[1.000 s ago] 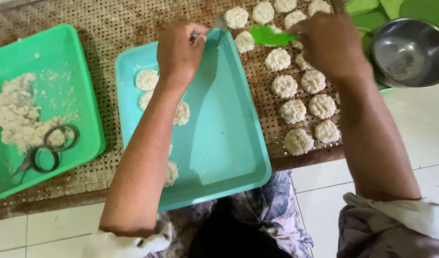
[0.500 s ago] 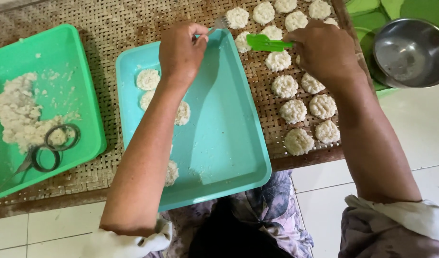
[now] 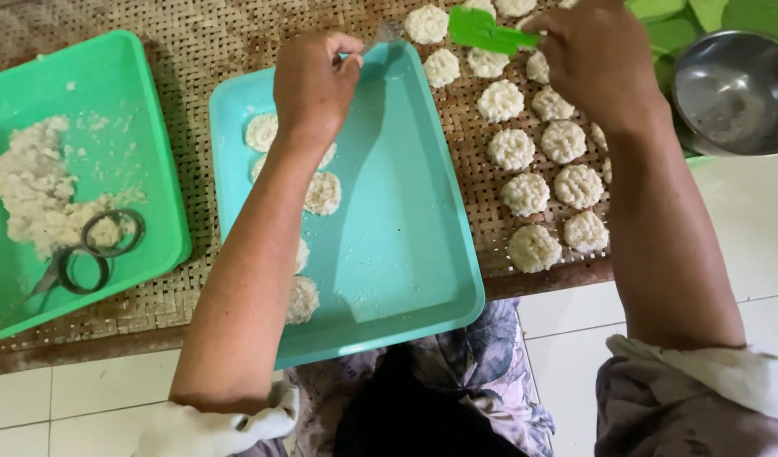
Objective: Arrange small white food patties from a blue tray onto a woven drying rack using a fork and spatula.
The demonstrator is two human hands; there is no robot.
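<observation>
Since the earlier frame the green spatula [image 3: 489, 30] has lifted toward the upper rows. Left to right: left hand [image 3: 314, 83], fingers pinched on a metal fork [image 3: 382, 35] over the turquoise tray [image 3: 406, 254]; right hand [image 3: 596, 59], fingers closed around the spatula handle. The rice patties [image 3: 533, 247] on the woven mat [image 3: 478, 216] look soft and crumbly, best lifted from beneath.

Two plastic trays lie on the woven mat [image 3: 194, 51]: one green tray [image 3: 143, 85] left of one teal tray [image 3: 406, 211]. About five round rice patties [image 3: 323, 193] show on the teal tray, some hidden by the forearm. Right of the teal tray, roughly fourteen patties on the mat [image 3: 525, 194]. One steel bowl [image 3: 736, 89], one green spatula [image 3: 483, 30], one fork [image 3: 384, 34], two ring moulds [image 3: 93, 254].
</observation>
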